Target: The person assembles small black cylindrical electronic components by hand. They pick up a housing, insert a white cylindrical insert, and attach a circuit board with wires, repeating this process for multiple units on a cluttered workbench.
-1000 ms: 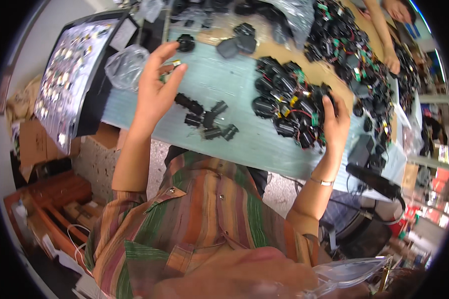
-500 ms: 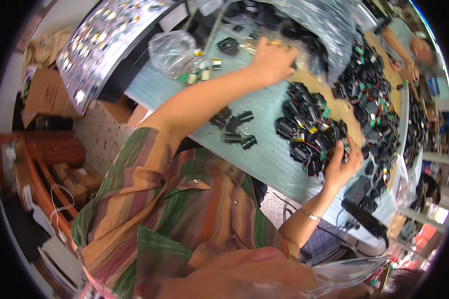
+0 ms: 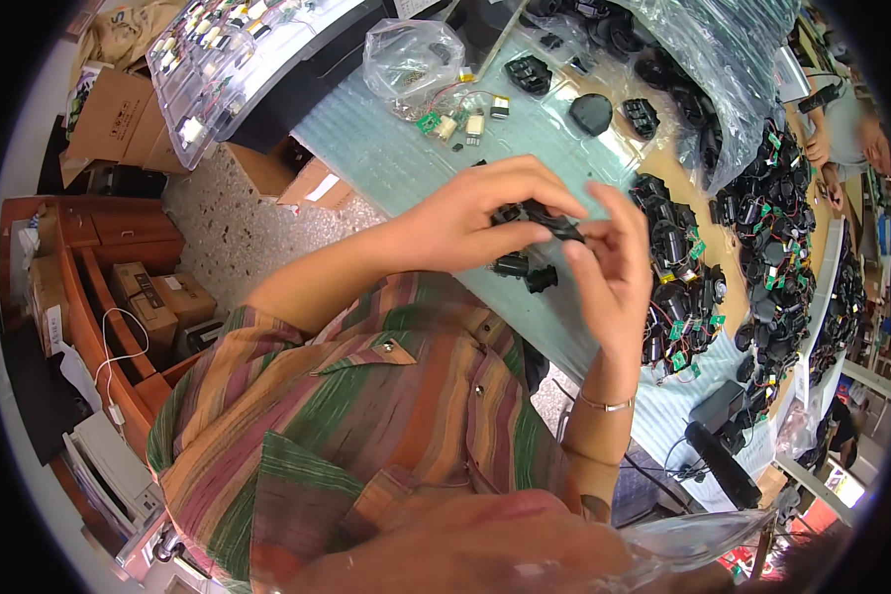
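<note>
Your left hand [image 3: 465, 223] clamped on small black part [image 3: 540, 218] – held above green mat [image 3: 386, 158], your right hand [image 3: 609, 267] fingertips pinching its far end, 2 more black parts [image 3: 527, 272] on mat just below, wired black units piled [image 3: 683, 287] to the right.

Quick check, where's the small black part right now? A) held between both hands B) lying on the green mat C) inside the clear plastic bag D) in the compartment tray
A: the left hand and right hand pinch the small black part between their fingers, above the green mat.
</note>
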### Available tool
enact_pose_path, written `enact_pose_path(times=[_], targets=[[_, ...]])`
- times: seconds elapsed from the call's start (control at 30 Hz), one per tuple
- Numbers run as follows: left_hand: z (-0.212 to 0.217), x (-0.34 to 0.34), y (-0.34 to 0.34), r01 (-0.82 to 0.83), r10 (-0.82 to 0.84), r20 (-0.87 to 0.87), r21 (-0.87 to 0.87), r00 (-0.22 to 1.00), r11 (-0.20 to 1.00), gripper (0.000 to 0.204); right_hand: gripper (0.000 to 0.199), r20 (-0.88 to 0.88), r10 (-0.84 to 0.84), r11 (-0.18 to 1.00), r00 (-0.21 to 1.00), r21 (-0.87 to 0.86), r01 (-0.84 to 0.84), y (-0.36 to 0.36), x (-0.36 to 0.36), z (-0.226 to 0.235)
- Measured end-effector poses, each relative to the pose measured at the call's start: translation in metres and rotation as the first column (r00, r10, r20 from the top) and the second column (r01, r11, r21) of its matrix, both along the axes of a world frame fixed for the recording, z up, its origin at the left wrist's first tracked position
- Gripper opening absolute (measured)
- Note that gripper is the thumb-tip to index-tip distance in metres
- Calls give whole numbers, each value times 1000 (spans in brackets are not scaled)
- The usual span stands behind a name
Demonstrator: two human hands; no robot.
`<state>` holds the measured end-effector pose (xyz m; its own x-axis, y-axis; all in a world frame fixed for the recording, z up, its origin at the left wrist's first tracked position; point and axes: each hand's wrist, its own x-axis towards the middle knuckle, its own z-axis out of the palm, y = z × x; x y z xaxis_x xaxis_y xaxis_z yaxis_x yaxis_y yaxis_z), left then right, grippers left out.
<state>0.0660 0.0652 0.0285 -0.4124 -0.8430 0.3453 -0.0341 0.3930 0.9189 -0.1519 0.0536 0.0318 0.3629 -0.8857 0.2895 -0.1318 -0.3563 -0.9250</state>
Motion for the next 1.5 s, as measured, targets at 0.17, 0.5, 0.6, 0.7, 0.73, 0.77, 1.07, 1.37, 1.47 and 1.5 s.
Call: enact_pose_path(times=[0.17,0.5,0.6,0.7,0.73,0.77,1.07,1.37,1.47,1.5], targets=[[-33,13,27,-141,410,-610,439,678,887,49,26,-293,-6,936,956,-337,-97,-6,59,-3],[-32,80,45,-239,670,-582,646,460,725,49,26,-534,-42,867,845,-440,-235,-67,118,-26],[-37,92,46,-216,639,-550,643,538,735,47,27,-604,-153,835,782,-502,-225,-70,138,-33],[-38,90,44,-180,614,-525,655,590,734,47,25,-602,-162,841,782,-499,-209,-77,144,-42],[-37,88,42,-171,606,-516,660,605,732,47,24,-600,-118,877,791,-437,-201,-82,140,-43],[-36,87,41,-157,588,-512,656,626,739,47,24,-596,-75,908,800,-373,-192,-87,135,-43],[-8,48,3,74,238,-508,520,828,851,51,26,598,100,717,795,511,-474,-92,52,-11],[0,-10,-21,261,106,-522,579,846,773,55,30,458,-97,864,883,480,-154,-57,15,-20],[-1,-20,-18,252,123,-501,614,856,748,55,34,477,-173,907,862,419,-49,-58,10,-33],[-2,-22,-17,250,136,-496,633,858,733,55,35,488,-191,920,852,391,-17,-57,10,-35]])
